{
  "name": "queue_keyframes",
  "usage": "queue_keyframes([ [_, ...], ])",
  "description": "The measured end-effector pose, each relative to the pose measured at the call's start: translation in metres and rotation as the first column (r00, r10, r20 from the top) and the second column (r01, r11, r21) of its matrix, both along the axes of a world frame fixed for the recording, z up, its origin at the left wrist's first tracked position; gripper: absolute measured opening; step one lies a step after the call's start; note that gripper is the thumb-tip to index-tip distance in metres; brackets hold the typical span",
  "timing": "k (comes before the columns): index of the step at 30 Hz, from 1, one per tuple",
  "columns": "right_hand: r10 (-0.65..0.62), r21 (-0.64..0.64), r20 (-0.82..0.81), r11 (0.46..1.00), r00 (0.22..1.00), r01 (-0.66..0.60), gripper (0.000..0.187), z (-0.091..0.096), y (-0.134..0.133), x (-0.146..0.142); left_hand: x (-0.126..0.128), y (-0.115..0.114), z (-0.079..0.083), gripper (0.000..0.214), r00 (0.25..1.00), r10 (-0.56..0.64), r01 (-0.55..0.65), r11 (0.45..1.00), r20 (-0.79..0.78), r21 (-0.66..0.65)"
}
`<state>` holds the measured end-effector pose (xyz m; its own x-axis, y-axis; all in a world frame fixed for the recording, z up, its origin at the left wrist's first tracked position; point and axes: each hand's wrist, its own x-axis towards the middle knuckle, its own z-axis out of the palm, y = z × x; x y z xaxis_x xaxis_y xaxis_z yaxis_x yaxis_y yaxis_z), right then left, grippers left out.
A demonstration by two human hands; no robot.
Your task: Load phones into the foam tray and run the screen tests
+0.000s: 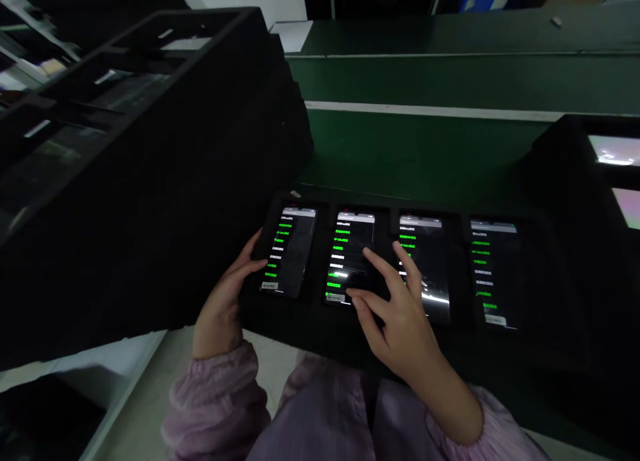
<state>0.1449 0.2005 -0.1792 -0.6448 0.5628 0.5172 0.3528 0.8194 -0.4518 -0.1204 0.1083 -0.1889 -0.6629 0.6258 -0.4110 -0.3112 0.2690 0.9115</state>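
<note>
A black foam tray (320, 331) lies in front of me with several lit phones set in a row, their screens showing lines of green text. My left hand (226, 300) grips the tray's left end beside the first phone (290, 251). My right hand (395, 308) hovers with spread fingers over the second phone (350, 248) and third phone (425, 248), thumb and forefinger near the second screen. A fourth phone (493, 271) sits to the right, untouched.
A tall stack of black foam trays (130, 181) stands close on the left. Another black tray stack (590, 181) with lit screens is at the right. A green work surface (425, 148) stretches behind. My pink sleeves and lap are below.
</note>
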Motion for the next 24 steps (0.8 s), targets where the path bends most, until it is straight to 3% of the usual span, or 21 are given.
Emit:
queue_keyframes([
  [6,-0.027,0.052,0.043,0.998,0.999,0.024,0.029,0.000,-0.001,-0.005,-0.004,-0.001,-0.003,0.094,1.000,0.006,-0.006,1.000,0.019,0.012],
  [9,-0.054,0.058,-0.051,0.997,0.997,0.057,0.027,0.003,0.001,0.002,-0.004,-0.001,-0.002,0.095,1.000,-0.001,0.001,1.000,0.018,0.018],
  [12,-0.097,0.063,-0.120,0.993,0.988,0.105,0.023,0.008,0.006,0.019,-0.003,-0.002,0.000,0.100,1.000,-0.010,0.010,1.000,0.003,0.014],
  [19,-0.252,0.174,-0.042,0.951,0.967,0.255,0.019,0.010,0.021,0.073,0.005,-0.004,0.005,0.108,0.999,0.026,-0.028,0.998,-0.025,-0.061],
  [24,-0.202,0.189,0.069,0.964,0.977,0.186,0.020,0.004,0.021,0.080,0.015,0.000,0.012,0.091,0.996,0.091,-0.090,0.992,0.005,-0.085],
])
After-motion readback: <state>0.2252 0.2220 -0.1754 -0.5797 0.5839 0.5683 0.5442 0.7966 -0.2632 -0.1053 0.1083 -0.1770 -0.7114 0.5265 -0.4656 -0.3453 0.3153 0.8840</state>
